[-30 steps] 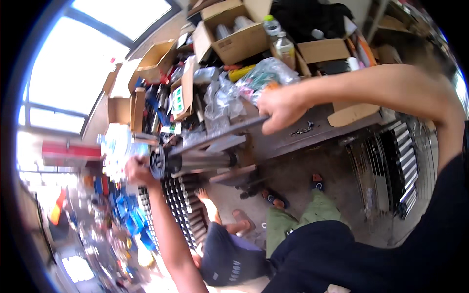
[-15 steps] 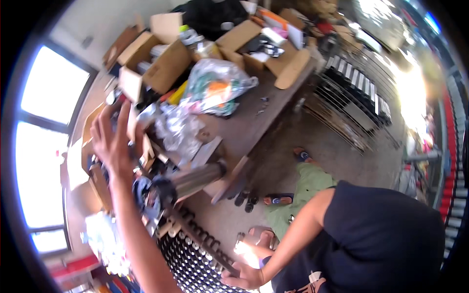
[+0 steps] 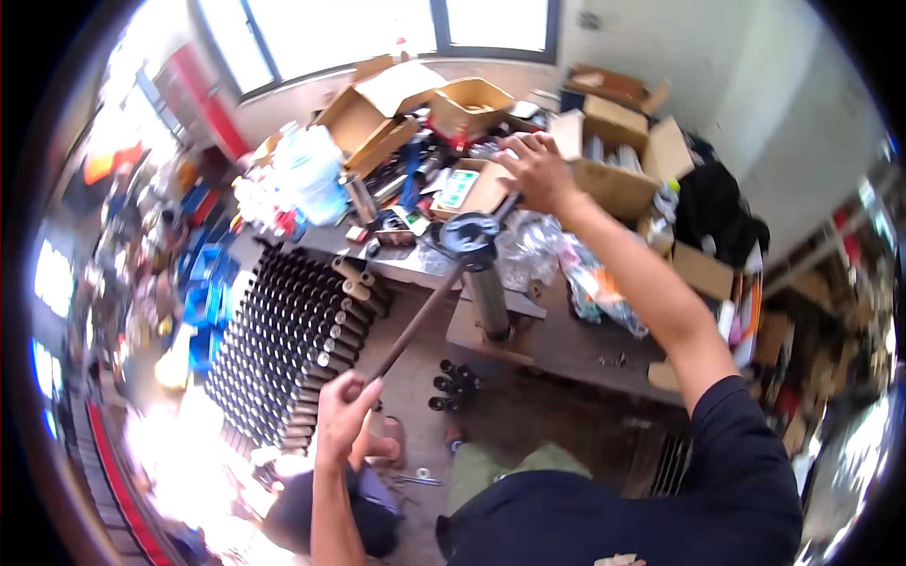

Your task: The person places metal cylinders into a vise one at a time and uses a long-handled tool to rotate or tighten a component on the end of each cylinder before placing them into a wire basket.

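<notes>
The cluttered bench (image 3: 566, 344) carries cardboard boxes (image 3: 613, 151) at its far side and crinkled plastic bags (image 3: 538, 250) in the middle; a stacked bank of dark tubes (image 3: 283, 349) lies on the floor to its left. An upright metal cylinder (image 3: 486, 283) stands at the bench's near edge, a long rod (image 3: 420, 316) slanting past its dark cap. The left hand (image 3: 344, 415) has its grip clenched on the rod's near end. The right hand (image 3: 538, 170) grasps the far end. I'd keep both hands steady so the rod stays true.

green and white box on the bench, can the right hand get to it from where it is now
Probably yes: the right hand sits just beside the green and white box, which lies on top of the clutter, though the fingers already grip the long rod.
</notes>
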Tool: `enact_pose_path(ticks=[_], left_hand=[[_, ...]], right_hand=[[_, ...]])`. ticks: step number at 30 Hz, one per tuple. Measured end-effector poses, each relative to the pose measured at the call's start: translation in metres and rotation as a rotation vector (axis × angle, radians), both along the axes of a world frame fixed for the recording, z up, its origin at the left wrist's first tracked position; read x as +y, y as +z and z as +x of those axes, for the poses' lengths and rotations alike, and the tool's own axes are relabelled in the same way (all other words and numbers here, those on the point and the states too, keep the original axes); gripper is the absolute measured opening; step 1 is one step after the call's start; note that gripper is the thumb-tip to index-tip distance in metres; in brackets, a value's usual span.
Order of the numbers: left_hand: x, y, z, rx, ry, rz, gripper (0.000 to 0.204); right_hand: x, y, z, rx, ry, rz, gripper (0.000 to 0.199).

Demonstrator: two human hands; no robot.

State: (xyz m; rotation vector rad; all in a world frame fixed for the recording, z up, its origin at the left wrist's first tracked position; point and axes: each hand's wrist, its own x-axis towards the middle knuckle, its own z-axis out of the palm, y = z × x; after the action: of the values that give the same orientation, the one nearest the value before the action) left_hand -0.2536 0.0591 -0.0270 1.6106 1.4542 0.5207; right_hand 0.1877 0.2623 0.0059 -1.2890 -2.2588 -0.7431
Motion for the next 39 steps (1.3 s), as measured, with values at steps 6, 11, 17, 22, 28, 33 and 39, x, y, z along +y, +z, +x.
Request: enact_pose_path(ticks=[6, 11, 17, 22, 28, 33, 39], left_hand=[[0.043, 0.031, 0.166, 0.724, 0.105, 0.261, 0.022], [0.057, 0.009, 0.151, 1.03, 0.184, 0.81, 0.02], [0.118, -0.001, 0.091, 1.026, -0.001, 1.178, 0.021], [0.233, -0.028, 0.037, 0.622, -0.24, 1.507, 0.028], [0.255, -0.034, 0.076, 0.368, -0.284, 1.533, 0.027], [0.274, -0.041, 0.085, 0.25, -0.331, 1.539, 0.022], [0.328, -0.068, 0.111, 0.248, -0.383, 1.628, 0.02]], right_hand=[[0.054, -0.006, 0.124, -0.16, -0.223, -0.411, 0.016], [0.034, -0.042, 0.109, 0.046, -0.197, -0.192, 0.016], [-0.046, -0.031, 0.091, 0.023, -0.661, -0.278, 0.03], [-0.216, -0.021, -0.012, 0.15, -0.879, -0.328, 0.031], [-0.227, 0.006, -0.025, 0.135, -1.238, -0.309, 0.025], [-0.244, 0.021, -0.056, 0.241, -1.338, -0.299, 0.025], [-0.283, 0.012, -0.11, 0.144, -1.294, -0.039, 0.024]])
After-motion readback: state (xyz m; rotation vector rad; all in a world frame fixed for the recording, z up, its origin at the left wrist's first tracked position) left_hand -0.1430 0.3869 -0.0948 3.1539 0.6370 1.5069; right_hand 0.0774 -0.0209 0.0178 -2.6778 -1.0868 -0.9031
